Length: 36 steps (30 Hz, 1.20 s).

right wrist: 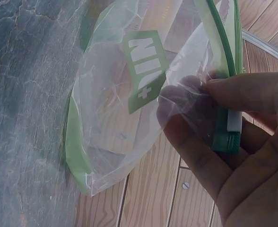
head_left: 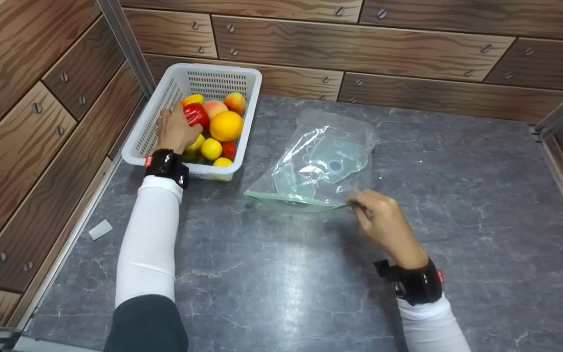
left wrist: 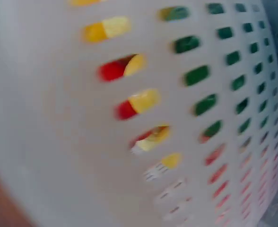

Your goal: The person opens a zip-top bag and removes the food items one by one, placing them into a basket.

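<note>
My left hand reaches into a white slotted plastic basket, its thumb and fingers around a glossy red fruit. Round it lie an orange, several yellow lemons and peach-coloured fruit. The left wrist view shows the basket's side wall, with the hand mostly hidden. My right hand pinches the right end of the green zip edge on a clear zip bag. The bag lies flattened on the table, its zip edge towards me; pale green print shows on it.
A small white piece of paper lies on the grey marbled table at the left. Wood-patterned panels stand behind and at both sides, with metal frame posts in the corners.
</note>
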Motion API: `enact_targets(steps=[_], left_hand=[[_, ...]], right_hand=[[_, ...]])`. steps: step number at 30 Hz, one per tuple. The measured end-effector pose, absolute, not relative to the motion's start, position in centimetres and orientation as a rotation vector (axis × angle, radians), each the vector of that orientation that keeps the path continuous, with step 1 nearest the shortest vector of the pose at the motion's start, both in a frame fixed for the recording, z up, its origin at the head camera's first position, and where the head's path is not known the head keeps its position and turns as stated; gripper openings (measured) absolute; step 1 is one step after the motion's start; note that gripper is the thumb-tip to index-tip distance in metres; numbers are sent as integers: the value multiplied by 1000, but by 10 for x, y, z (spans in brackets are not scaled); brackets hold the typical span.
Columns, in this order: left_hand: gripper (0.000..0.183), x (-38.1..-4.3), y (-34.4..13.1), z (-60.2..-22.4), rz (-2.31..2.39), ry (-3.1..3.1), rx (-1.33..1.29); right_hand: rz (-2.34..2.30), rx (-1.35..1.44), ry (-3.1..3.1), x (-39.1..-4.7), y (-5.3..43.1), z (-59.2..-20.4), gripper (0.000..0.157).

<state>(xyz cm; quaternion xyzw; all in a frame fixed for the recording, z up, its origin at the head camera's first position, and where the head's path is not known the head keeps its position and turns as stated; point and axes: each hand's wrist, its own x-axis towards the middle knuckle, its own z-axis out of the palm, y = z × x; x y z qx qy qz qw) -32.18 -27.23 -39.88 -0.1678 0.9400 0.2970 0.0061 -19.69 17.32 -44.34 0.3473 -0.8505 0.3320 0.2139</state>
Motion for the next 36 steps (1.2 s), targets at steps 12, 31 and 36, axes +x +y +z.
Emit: enact_targets(steps=[12, 31, 36], left_hand=[[69, -313, -246, -366, 877, 2981, -279], [49, -268, -153, -337, 932, 3292, 267], [50, -248, -124, -349, 971, 3352, 436]], right_hand=[[940, 913, -2405, -197, 180, -442, 23], [912, 885, -2587, -197, 193, -436, 22], [916, 867, -2631, -197, 195, -434, 22]])
